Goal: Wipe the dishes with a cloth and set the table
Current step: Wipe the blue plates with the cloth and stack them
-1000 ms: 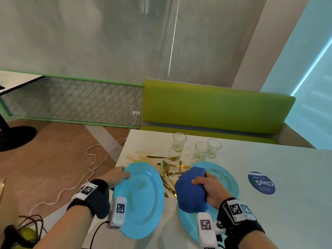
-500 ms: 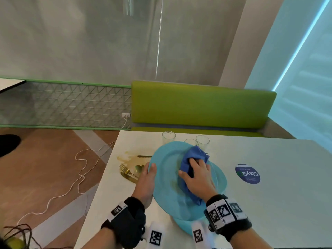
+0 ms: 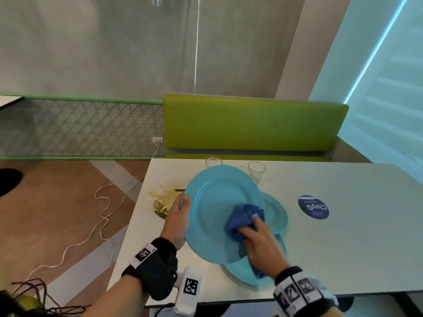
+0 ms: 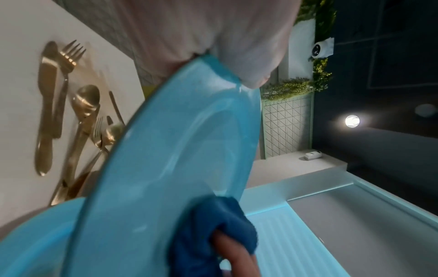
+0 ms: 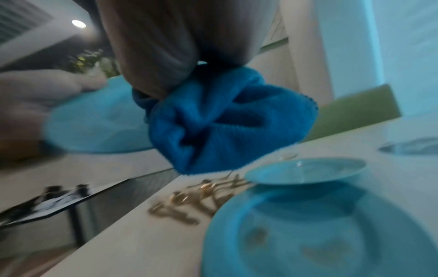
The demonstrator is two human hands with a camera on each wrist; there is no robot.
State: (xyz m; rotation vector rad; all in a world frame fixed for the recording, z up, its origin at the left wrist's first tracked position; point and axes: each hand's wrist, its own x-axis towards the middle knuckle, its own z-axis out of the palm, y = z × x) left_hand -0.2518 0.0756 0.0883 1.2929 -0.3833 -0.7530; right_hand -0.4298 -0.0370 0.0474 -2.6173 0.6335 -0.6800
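My left hand point(image 3: 179, 213) grips the left rim of a large light-blue plate point(image 3: 217, 202), holding it tilted up above the table; the thumb lies over the rim point(image 4: 227, 75). My right hand point(image 3: 258, 241) clutches a bunched dark-blue cloth point(image 3: 242, 218) and presses it on the lower right of that plate's face. The cloth point(image 5: 227, 123) fills the right wrist view. Beneath lie a second large blue plate point(image 3: 242, 273) with smears on it point(image 5: 320, 243) and a small blue plate point(image 3: 277, 213). Gold cutlery point(image 4: 68, 116) lies on the table left of the plates.
Three clear glasses point(image 3: 256, 170) stand behind the raised plate near the table's far edge. A yellowish spill point(image 3: 160, 191) marks the white table point(image 3: 354, 236) by the cutlery. A round blue sticker point(image 3: 313, 207) sits to the right. A green bench point(image 3: 251, 124) runs behind.
The left hand lifted the plate off the table and tilted it over the other plates. The right hand brought the cloth onto its face and has slid down toward its lower right.
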